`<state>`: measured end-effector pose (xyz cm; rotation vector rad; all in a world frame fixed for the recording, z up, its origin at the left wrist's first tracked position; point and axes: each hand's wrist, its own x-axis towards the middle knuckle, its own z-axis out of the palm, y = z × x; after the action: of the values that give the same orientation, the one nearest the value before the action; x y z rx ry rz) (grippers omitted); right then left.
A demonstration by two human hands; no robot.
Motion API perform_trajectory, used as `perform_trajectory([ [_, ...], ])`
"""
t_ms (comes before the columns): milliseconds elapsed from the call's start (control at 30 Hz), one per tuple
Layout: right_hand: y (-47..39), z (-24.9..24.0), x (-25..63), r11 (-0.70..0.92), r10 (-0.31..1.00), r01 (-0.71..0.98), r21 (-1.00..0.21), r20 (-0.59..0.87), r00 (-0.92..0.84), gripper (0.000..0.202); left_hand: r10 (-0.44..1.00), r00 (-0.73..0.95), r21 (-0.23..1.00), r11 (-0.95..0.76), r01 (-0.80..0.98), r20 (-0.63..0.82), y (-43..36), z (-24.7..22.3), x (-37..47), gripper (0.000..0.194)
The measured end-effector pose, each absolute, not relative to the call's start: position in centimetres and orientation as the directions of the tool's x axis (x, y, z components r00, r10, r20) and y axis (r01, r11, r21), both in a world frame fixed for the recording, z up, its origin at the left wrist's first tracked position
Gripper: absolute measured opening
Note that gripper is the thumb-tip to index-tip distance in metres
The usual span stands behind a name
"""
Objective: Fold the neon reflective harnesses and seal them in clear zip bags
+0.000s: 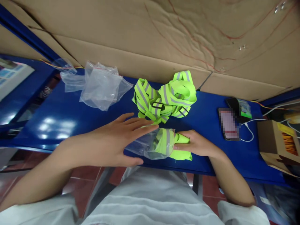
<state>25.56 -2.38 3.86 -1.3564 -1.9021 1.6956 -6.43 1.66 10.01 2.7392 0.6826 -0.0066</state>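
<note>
Near the table's front edge lies a clear plastic bag with a folded yellow-green reflective strap partly inside it. The strap's right end sticks out of the bag's mouth. My right hand grips that end, thumb below and fingers above. My left hand is over the bag's left end, fingers stretched out and thumb apart; whether it touches the plastic I cannot tell. Just behind the bag is a tangled heap of reflective straps with grey stripes and black buckles.
Several clear bags lie at the back left of the blue table. To the right are a phone, a white cable and an open cardboard box. A cardboard wall stands behind.
</note>
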Motion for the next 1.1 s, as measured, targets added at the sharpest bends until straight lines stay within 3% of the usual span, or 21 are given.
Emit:
perform_trajectory([
  [167,-2.6,4.1,25.3,-0.186,0.737,0.372,-0.909,-0.38,-0.559,0.046,0.54,0.841,-0.046,-0.84,0.54,0.014,-2.5,9.6,-4.1,0.085],
  [400,-2.9,2.9,24.6,-0.252,0.721,0.221,-0.942,-0.335,-0.607,0.039,0.404,0.906,-0.281,-0.862,0.422,0.124,-2.8,8.1,-0.7,0.057],
  [533,-3.0,3.0,24.4,-0.388,0.791,0.068,-0.919,-0.37,-0.486,0.042,0.439,0.881,-0.209,-0.858,0.469,0.173,-1.4,7.5,-0.5,0.053],
  [633,-3.0,3.6,24.5,-0.507,0.788,-0.067,-0.86,-0.43,-0.44,0.044,0.496,0.852,-0.08,-0.855,0.513,0.168,-0.4,7.3,-1.3,0.069],
  [767,-2.9,3.7,24.3,-0.489,0.815,-0.097,-0.867,-0.414,-0.405,0.043,0.536,0.841,0.077,-0.844,0.531,0.077,0.3,7.0,-2.2,0.085],
  [1100,-2.9,1.7,23.6,-0.437,0.854,-0.061,-0.898,-0.393,-0.341,0.047,0.529,0.844,0.08,-0.848,0.523,0.09,-0.6,4.7,-0.1,0.103],
])
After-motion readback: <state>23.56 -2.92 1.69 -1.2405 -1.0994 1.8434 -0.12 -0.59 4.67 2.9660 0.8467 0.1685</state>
